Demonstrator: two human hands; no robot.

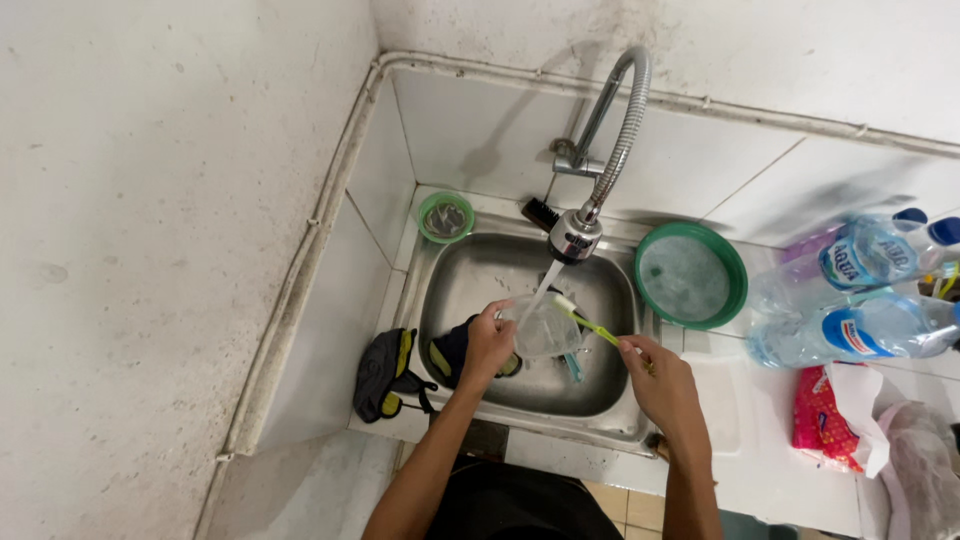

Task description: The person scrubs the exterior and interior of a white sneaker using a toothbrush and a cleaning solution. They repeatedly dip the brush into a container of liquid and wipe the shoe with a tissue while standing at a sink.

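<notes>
My left hand (487, 345) grips a clear plastic cup (545, 328) over the steel sink (470, 270), tilted under the running water. My right hand (662, 385) holds a green toothbrush (592, 327) by its handle, with the bristle end at the cup's rim. Water streams from the flexible metal faucet (577, 235) onto the cup.
A black and yellow glove (385, 375) lies on the sink's left ledge, and another dark item sits in the basin. A small green container (446, 217) stands at the back left, a green lid (690, 276) at the right. Plastic water bottles (860, 300) and a red packet (820, 415) lie on the counter.
</notes>
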